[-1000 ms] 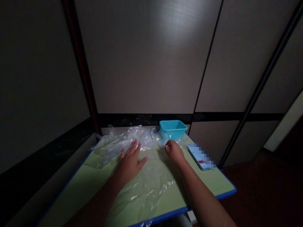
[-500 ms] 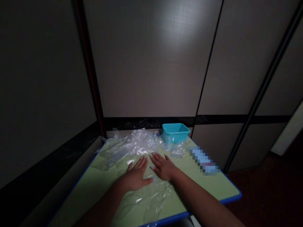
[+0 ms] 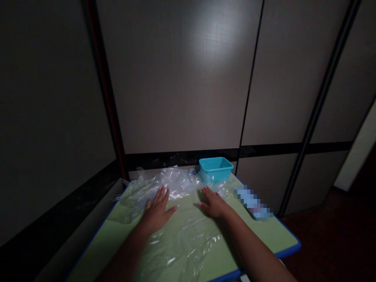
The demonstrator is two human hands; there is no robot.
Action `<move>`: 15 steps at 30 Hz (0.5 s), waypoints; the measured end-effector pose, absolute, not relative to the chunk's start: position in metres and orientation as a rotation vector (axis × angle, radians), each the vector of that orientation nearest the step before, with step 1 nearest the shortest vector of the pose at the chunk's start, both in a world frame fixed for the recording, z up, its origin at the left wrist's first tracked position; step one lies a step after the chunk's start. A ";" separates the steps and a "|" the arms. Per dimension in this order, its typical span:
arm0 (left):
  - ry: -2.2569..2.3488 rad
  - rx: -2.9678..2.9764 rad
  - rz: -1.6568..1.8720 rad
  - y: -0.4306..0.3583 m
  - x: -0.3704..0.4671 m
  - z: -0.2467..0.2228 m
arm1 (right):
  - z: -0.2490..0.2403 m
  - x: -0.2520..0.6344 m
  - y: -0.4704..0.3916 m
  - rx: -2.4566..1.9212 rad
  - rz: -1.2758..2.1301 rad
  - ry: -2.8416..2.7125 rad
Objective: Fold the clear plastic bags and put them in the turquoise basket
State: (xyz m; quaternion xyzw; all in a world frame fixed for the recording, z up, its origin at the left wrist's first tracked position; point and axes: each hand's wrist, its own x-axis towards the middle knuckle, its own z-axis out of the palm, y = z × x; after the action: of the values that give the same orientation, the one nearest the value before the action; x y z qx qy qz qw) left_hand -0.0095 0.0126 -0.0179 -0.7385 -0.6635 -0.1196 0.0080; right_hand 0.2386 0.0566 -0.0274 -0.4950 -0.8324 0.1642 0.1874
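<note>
A clear plastic bag (image 3: 188, 239) lies spread over the green tabletop, between my forearms and toward the near edge. My left hand (image 3: 155, 213) rests palm down at its far left part, fingers spread. On the right, my right hand (image 3: 214, 203) is also palm down, with its fingers stretched forward and the thumb apart. Neither hand grips anything. Just past my fingertips is a crumpled heap of clear plastic (image 3: 178, 182). Where the spread bag ends and the heap begins, I cannot tell.
A turquoise plastic basket (image 3: 216, 170) stands at the table's far right corner. A blurred, light blue flat object (image 3: 253, 203) lies by the right edge. The green table (image 3: 264, 239) has a blue rim. Tall panelled doors (image 3: 182, 98) rise directly behind it.
My hands have slid apart over the plastic, the left one to the left and the right one slightly rightward. More of the flat plastic shows between them. The view has shifted slightly.
</note>
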 end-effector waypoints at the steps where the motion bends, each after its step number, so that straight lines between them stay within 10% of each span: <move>1: -2.103 -2.250 -0.396 0.015 -0.011 -0.017 | -0.028 0.241 0.059 -1.417 0.461 -2.318; 15: -2.227 -1.846 -0.557 0.022 -0.026 -0.016 | -0.033 0.242 0.064 -1.236 0.552 -2.277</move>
State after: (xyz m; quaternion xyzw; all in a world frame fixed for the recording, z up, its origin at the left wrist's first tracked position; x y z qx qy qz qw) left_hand -0.0261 0.0217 -0.0157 -0.6236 -0.7524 -0.1882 0.0978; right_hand 0.2424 0.0643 -0.0334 -0.4525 -0.8337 0.2019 0.2438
